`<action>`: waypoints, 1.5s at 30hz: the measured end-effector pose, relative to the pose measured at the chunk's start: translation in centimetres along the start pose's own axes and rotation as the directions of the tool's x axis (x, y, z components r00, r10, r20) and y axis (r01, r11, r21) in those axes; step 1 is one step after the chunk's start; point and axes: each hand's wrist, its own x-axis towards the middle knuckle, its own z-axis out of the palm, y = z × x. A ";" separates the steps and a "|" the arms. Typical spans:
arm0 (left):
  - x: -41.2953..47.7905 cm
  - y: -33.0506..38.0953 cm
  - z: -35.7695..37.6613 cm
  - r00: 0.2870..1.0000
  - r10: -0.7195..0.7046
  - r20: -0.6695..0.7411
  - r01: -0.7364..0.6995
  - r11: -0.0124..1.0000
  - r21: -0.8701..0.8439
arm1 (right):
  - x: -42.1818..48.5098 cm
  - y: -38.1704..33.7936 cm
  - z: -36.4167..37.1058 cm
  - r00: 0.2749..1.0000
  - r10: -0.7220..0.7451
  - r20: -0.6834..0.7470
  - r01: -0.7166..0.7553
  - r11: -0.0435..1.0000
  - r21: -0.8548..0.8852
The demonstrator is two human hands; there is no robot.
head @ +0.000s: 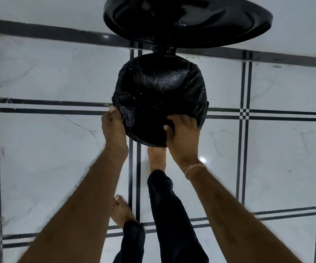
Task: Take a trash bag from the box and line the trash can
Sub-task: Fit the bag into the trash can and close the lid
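Floor [58, 158]: glossy white marble-look tiles, split by paired black lines with small checkered squares at the crossings. A black band [58, 35] runs along the far edge where the floor meets the wall. Round trash can [203, 114] stands on the floor near that band, black trash bag [159, 88] over its rim, lid [187, 19] tipped open behind. Two bare feet on the tiles: right foot [156, 158] at the can's base, left foot [122, 211] nearer the camera.
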 end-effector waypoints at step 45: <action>-1.1 1.5 -1.0 0.918 -0.375 0.127 0.395 0.845 -0.361 | 4.3 5.6 -1.5 0.573 0.459 0.679 -0.599 -0.331 0.729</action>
